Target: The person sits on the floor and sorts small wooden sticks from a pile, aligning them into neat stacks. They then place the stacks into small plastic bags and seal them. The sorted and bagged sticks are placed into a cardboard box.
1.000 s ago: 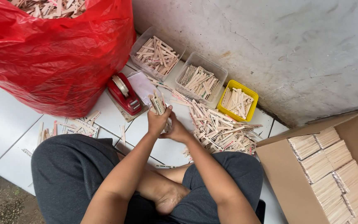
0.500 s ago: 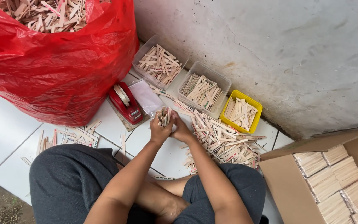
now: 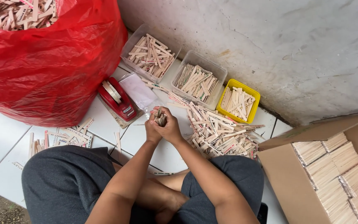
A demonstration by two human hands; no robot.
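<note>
The bundle of wooden sticks [image 3: 160, 118] stands on end between both hands above the white tiled floor [image 3: 104, 122], its upper ends showing past the fingers. The left hand [image 3: 153, 129] and right hand [image 3: 170, 128] are clenched round it from either side, pressed together so that the sticks are squeezed into one tight stack. Such sticks look light, thin and stiff, smooth enough to slide past one another, so I judge that a hold round the middle of the stack, with pressure from both flat sides, suits them best (a hold near one end would likely let the rest fan out). Each stick alone would probably snap if bent, though packed together they brace each other. Just beyond the grip lies a clear plastic bag [image 3: 139, 91], and to its left a red tape dispenser [image 3: 117, 99]. To the right of the grip spreads a loose pile of sticks [image 3: 220, 132]. Farther off stand two clear tubs [image 3: 150, 54] and a yellow tub [image 3: 239, 101], all holding sticks, with a red sack [image 3: 42, 66] to the left and a cardboard box [image 3: 332, 170] of packed bundles to the right.
</note>
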